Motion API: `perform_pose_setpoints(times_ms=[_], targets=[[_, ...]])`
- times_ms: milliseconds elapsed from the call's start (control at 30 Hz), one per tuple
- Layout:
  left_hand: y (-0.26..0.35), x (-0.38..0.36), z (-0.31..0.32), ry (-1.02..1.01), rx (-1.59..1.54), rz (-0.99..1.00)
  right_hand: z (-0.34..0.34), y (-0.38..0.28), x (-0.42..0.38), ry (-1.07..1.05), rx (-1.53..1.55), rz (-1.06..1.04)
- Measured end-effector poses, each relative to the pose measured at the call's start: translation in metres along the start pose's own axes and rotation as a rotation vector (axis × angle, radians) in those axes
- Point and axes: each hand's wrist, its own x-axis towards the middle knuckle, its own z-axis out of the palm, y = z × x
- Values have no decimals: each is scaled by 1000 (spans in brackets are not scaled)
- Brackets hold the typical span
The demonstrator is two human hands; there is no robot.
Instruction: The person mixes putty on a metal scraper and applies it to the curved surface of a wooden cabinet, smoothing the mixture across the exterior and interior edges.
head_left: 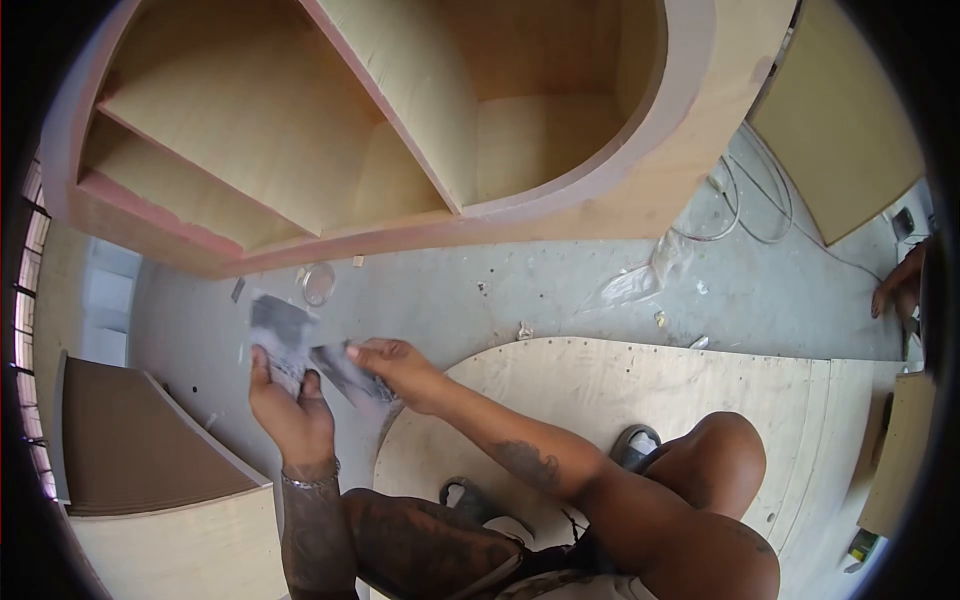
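My left hand (292,415), a bracelet at its wrist, is closed on a dusty grey sheet (280,325) that stands up above the fingers. To its right, my right hand (400,372) pinches a dark grey strip (350,378) between thumb and fingers. The strip slants down to the right, close beside the sheet, and is slightly blurred. Whether the two pieces touch, I cannot tell. Both hands are above the grey floor (430,310), in front of a large curved wooden cabinet (560,225) with open compartments.
A round-edged wooden panel (570,385) lies under my feet. A brown-sided wooden piece (150,440) stands at left. On the floor are a clear round lid (318,285), crumpled plastic (640,280) and a looped cable (735,205). Another person's hand (885,292) shows at far right.
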Motion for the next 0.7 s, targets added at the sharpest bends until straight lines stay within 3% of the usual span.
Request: perform_pose_setpoints(times_ms=[67,100,167,233,300,433,533,700], targets=[[6,13,-5,34,-85,65,-17,-7,6,248,94,1],[7,19,-16,-111,-99,64,-26,-20,9,375,113,52],[-2,15,-18,-143,-103,35,-22,-53,2,574,76,-304],[-7,10,-12,-182,-80,77,-20,-78,-3,590,-16,-458],[-16,12,-13,-248,-28,157,-9,-96,-16,553,-169,-539],[-20,8,4,-159,55,159,26,-108,-31,482,-69,-758],[-20,16,4,-198,101,144,24,-102,-35,424,-334,-829],[-17,29,-6,-181,165,171,13,-104,-50,117,-539,-449]])
